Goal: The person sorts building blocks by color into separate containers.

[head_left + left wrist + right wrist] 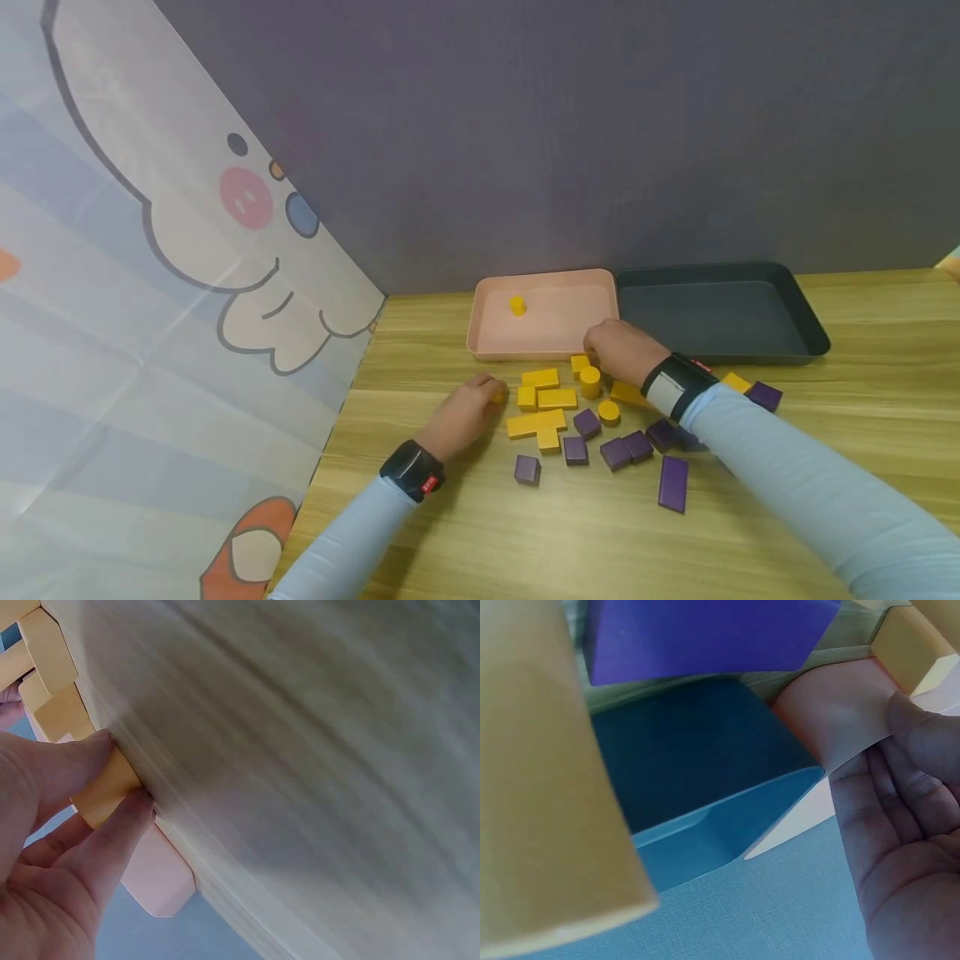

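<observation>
My left hand (pixel 463 414) pinches a small yellow block (pixel 112 787) between thumb and fingers, low at the table, left of the other blocks. In the head view the hand mostly covers that block. My right hand (pixel 624 352) is at the front edge of the pink tray (pixel 480 325), beside a yellow cube (pixel 580 364) and a yellow cylinder (pixel 590 382). The right wrist view shows the thumb close to a yellow block (pixel 911 649) by the tray wall. Some right fingertips are out of sight, so whether they hold anything is unclear. One yellow cylinder (pixel 517 306) stands inside the pink tray.
A dark tray (pixel 813 342) adjoins the pink one on the right. Several yellow blocks (pixel 557 400) lie between the hands. Nearer and to the right are several purple blocks (pixel 617 454), including a long one (pixel 673 483). A grey wall (pixel 562 150) rises behind the trays.
</observation>
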A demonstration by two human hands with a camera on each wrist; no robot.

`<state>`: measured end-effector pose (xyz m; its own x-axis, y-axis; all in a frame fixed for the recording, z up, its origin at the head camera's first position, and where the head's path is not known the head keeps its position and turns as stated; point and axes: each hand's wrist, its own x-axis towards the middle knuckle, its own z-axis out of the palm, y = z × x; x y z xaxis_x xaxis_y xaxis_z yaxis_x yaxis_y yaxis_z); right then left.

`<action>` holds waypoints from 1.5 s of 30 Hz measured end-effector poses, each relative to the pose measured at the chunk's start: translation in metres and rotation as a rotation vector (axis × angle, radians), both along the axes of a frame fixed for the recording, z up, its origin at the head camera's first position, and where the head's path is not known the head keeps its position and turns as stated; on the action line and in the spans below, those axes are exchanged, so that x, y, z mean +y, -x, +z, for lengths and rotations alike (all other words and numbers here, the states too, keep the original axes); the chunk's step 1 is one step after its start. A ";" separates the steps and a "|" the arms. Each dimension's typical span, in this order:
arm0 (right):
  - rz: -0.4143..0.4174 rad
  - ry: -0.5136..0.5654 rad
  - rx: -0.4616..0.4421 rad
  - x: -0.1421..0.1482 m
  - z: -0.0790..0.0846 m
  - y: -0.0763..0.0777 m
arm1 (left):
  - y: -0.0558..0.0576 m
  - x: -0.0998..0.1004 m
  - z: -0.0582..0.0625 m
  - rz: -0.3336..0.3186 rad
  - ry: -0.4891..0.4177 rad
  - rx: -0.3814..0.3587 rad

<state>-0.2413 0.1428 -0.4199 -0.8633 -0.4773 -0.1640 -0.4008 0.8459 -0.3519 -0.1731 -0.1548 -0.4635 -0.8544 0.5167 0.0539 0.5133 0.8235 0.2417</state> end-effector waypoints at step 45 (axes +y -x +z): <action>0.058 -0.049 0.148 -0.005 -0.004 -0.004 | 0.116 0.073 0.064 0.143 -0.070 0.277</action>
<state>-0.2369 0.1381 -0.4240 -0.8508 -0.5219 -0.0609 -0.4943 0.8342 -0.2445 -0.2893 -0.0814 -0.3993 -0.8658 0.3796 0.3260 0.4482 0.8781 0.1677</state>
